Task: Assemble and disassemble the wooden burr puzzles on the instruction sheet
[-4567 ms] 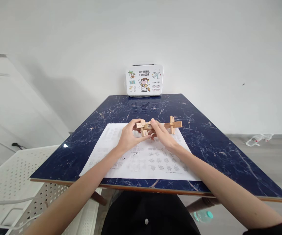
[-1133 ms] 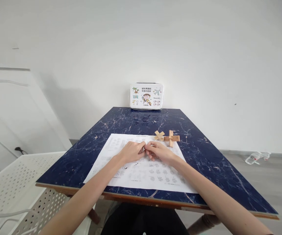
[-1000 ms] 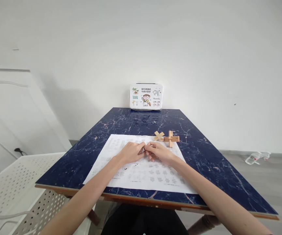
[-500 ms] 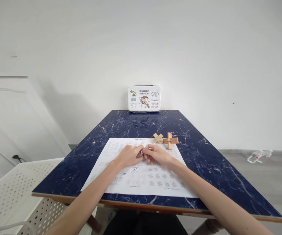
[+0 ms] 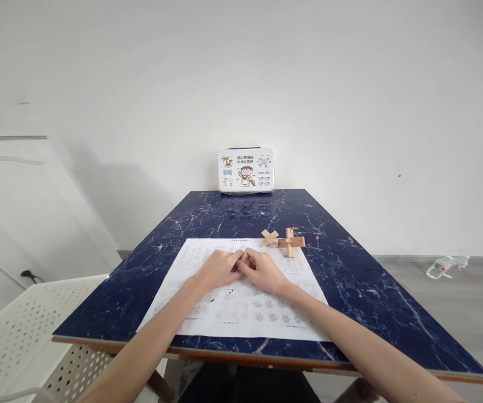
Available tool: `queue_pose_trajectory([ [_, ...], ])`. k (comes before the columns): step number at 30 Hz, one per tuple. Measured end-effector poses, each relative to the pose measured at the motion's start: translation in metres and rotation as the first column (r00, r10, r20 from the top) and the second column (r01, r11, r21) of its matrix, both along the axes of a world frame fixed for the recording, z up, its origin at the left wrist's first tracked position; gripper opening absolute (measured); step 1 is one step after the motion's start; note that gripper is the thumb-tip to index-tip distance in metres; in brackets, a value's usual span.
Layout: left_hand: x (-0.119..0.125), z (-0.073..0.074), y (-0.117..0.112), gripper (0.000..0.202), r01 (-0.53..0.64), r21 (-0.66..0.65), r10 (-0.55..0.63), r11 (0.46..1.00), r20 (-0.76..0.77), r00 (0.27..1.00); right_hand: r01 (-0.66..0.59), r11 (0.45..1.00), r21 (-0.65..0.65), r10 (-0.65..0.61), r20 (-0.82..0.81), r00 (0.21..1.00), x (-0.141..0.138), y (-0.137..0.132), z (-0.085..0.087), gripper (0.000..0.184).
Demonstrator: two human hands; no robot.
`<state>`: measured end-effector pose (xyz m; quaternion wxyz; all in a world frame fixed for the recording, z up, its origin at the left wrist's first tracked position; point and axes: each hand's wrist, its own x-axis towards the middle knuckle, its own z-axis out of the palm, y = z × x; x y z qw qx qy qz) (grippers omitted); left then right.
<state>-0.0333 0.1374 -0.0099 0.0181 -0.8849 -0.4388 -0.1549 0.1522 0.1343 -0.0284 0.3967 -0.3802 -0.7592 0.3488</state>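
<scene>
White box (image 5: 245,170) at far edge of counter (image 5: 350,280), against wall: word "TRAVEL" in dark capitals on right half of its face, under small aeroplane drawing. Beside it, top middle, two short lines of Chinese characters, too small for me to read. Printed sheet (image 5: 233,305) before me: rows of small diagrams with fine caption lines, print too small, nothing legible.

bright even daylight | soft shadow on wall (image 5: 111,184) | sharp focus | wide-angle edge distortion
</scene>
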Motion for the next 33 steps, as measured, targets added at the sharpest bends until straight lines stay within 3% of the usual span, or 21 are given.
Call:
queue_pose_trajectory([
  [16,0.007,-0.007,0.004,0.008,0.025,-0.019,-0.025,1.0,0.01,1.0,-0.088,0.972,0.219,0.037,0.227,0.973,0.01,0.0,-0.003,0.02],
  [33,0.005,-0.023,0.016,0.007,0.077,0.031,-0.078,0.997,0.038,0.996,-0.084,0.95,0.301,-0.002,0.274,0.962,0.014,0.0,-0.006,0.018],
])
